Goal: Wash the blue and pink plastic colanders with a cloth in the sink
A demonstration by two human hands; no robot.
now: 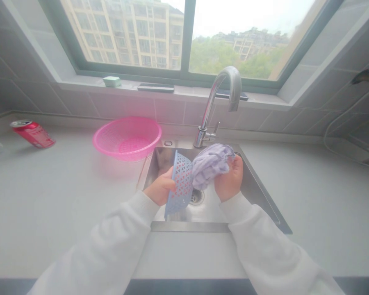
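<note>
My left hand (160, 187) grips a small blue perforated plastic basket (182, 185), held tilted on its side above the sink. My right hand (230, 178) clutches a crumpled lilac cloth (210, 164), which presses against the basket's open side. Both hands are over a stainless steel sink (190, 226), with the metal drain (197, 196) below and between them. White sleeves cover both forearms. The chrome faucet (217, 102) arches over the back of the sink, above the cloth and apart from it.
A pink mesh basket (126, 137) sits on the white counter (64, 196) left of the sink, and a red can (33, 133) lies on its side farther left. A green soap dish (112, 81) and a dark flat object (156, 87) rest on the windowsill.
</note>
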